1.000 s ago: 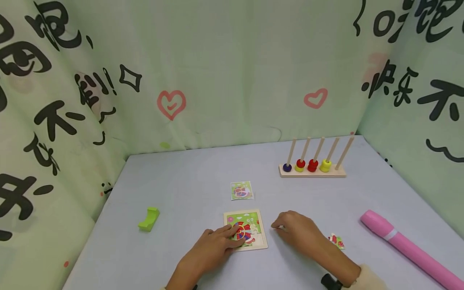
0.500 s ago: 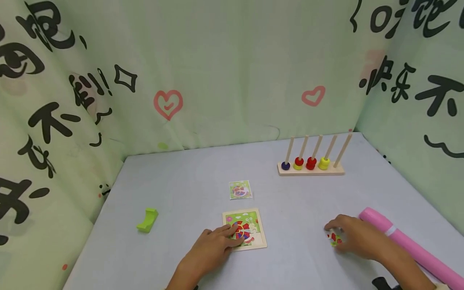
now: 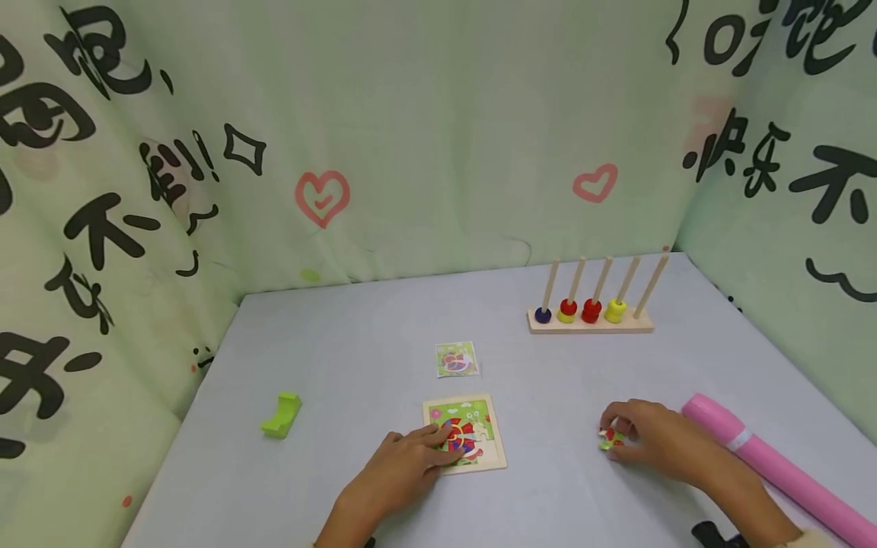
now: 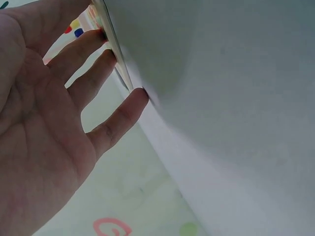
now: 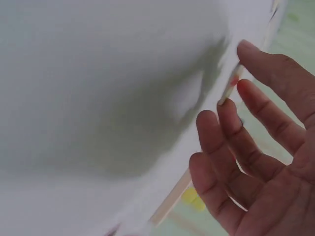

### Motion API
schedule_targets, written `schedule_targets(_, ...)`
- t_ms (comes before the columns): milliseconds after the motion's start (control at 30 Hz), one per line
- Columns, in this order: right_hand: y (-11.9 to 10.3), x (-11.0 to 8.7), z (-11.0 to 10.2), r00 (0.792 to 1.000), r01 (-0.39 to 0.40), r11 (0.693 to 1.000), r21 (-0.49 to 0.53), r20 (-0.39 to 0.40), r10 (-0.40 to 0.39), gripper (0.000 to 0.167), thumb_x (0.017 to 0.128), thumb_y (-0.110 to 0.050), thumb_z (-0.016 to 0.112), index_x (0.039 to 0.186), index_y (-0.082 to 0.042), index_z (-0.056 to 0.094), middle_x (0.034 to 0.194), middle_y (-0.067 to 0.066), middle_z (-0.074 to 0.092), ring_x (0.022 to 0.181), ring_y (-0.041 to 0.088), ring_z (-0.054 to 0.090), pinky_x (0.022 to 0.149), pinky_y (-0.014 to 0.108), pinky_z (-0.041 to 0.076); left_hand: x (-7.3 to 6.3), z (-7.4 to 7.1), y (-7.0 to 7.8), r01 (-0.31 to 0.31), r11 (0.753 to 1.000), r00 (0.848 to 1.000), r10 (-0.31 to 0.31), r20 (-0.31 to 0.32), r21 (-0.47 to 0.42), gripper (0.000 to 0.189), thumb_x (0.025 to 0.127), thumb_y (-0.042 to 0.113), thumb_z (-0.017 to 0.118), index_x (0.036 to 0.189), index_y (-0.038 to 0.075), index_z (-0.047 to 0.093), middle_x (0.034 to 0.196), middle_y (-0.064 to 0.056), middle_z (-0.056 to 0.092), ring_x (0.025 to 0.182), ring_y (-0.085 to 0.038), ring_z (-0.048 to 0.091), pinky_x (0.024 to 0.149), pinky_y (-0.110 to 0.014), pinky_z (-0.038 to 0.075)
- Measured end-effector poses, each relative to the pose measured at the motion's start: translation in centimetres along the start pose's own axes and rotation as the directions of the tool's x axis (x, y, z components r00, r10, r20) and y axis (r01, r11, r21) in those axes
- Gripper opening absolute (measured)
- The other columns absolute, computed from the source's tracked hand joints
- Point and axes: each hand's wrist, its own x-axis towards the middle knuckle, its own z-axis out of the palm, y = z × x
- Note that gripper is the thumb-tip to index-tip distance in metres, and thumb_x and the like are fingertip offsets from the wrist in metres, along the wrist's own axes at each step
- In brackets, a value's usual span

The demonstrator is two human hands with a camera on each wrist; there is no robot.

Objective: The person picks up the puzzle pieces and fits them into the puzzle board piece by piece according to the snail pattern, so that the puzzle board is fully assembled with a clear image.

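A small wooden picture puzzle board [image 3: 488, 449] lies on the table in the head view, its colourful pieces filling much of the frame and a bare wooden patch at its lower right. Over the board's left side rests my left hand [image 3: 409, 462], fingers extended; in the left wrist view its fingertips touch the board's edge. To the right, my right hand [image 3: 659, 441] pinches a puzzle piece [image 3: 612, 439], green with red and white, between thumb and fingers. From the right wrist view that piece [image 5: 231, 84] appears edge-on, tilted, apart from the table.
Behind the board lies a small picture card [image 3: 457, 359]. A peg stand [image 3: 591, 326] with coloured beads stands at the back right. A green curved block [image 3: 282, 415] sits at the left, and a pink roll [image 3: 774, 460] lies beyond the right hand.
My right hand moved from beside the board rightward to the puzzle piece, took hold of it, and has shifted slightly back left with it. The left hand stays on the board.
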Motion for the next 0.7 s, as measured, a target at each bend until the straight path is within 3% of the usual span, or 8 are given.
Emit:
schedule_targets(133,-3.8,2.1,0.8,0.997,0.071,0.997,0.014,0.01,-0.071,0.026,0.079,-0.022,0.09,0.097,-0.02,0.072,0.084,-0.013,0.058,0.081,0.01,0.054,0.071,0.029,0.051,0.0,0.2,-0.1,0.006,1.0,1.0,-0.005,0.01,-0.008,0.035,0.095,0.016,0.072,0.127,0.031,0.075,0.144,0.002,0.06,0.136,-0.018,0.053,0.088,-0.042,0.046)
schedule_targets(367,-9.4,5.2,2.9,0.965,0.261,0.964,0.051,0.022,-0.263,0.026,0.08,-0.02,0.09,0.1,-0.016,0.074,0.087,-0.014,0.06,0.081,0.008,0.055,0.074,0.028,0.052,0.1,-0.1,-0.3,0.018,1.0,0.999,-0.017,0.032,-0.021,0.035,0.096,0.018,0.073,0.128,0.031,0.075,0.146,0.003,0.059,0.137,-0.018,0.052,0.091,-0.045,0.045)
schedule_targets(467,-10.5,6.0,3.8,0.95,0.307,0.95,0.052,0.04,-0.309,0.027,0.08,-0.02,0.09,0.1,-0.013,0.074,0.088,-0.013,0.061,0.081,0.007,0.054,0.075,0.03,0.051,0.1,-0.1,-0.3,0.017,1.0,0.999,-0.016,0.04,-0.021,0.034,0.096,0.019,0.073,0.128,0.031,0.075,0.146,0.002,0.059,0.136,-0.017,0.052,0.091,-0.046,0.045)
schedule_targets(700,-11.2,6.7,5.0,0.947,0.311,0.947,0.074,0.06,-0.316,0.025,0.079,-0.019,0.091,0.098,-0.015,0.076,0.086,-0.012,0.06,0.078,0.007,0.052,0.072,0.03,0.049,0.1,-0.1,-0.2,0.014,1.0,1.0,-0.014,0.023,-0.013,0.033,0.096,0.021,0.074,0.127,0.032,0.075,0.144,0.002,0.061,0.134,-0.016,0.054,0.089,-0.043,0.045)
